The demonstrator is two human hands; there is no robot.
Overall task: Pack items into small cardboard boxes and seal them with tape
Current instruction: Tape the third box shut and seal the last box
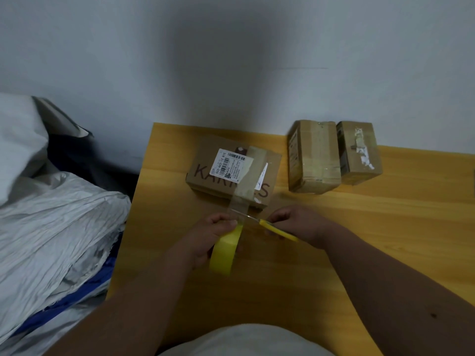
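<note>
Three boxes [232, 173] on wooden table [359, 240], grey wall [231, 60] behind.

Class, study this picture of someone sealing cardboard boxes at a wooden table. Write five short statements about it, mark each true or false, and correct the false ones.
1. The left hand holds a yellow roll of tape. True.
2. The right hand holds a red marker pen. False: it holds yellow-handled scissors, their blades at the clear tape strip.
3. The tape strip runs from the roll up over the labelled brown cardboard box. True.
4. Three sealed boxes stand at the table's far right. False: two small taped cardboard boxes stand there, side by side.
5. The yellow wooden table stands against a wall. True.
</note>
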